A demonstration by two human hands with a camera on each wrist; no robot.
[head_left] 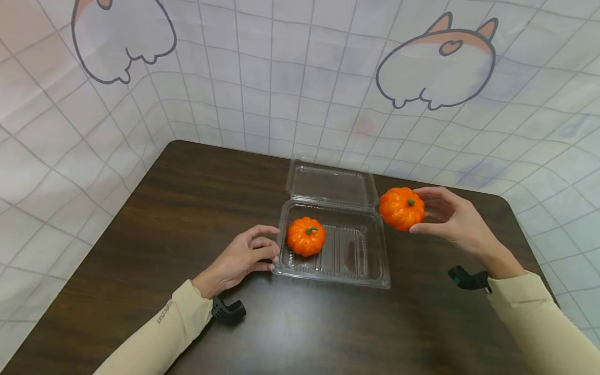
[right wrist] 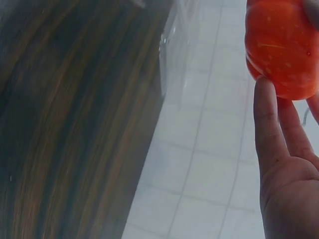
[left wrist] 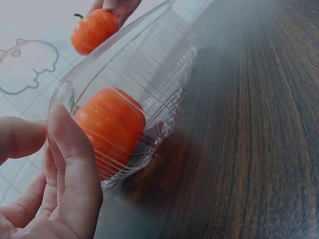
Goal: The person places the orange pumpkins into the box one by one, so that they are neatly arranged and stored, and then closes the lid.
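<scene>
A clear plastic clamshell container (head_left: 335,282) lies on the table with its lid (head_left: 330,186) folded back toward the wall. In its left side sits a small orange pumpkin (head_left: 304,239) with a green stem. My left hand (head_left: 241,256) pinches the container's left rim between thumb and fingers, as the left wrist view shows. To the right of the container, my right hand (head_left: 461,221) holds a second orange pumpkin (head_left: 398,210) from its right side, raised off the table. Fingers spread around that pumpkin (right wrist: 281,47) in the right wrist view.
Under everything is a dark wood-grain table (head_left: 197,192) with rounded back corners. A white gridded sheet (head_left: 262,83) with dog drawings hangs behind and along the sides. Black wrist devices (head_left: 228,311) sit at both cream sleeves.
</scene>
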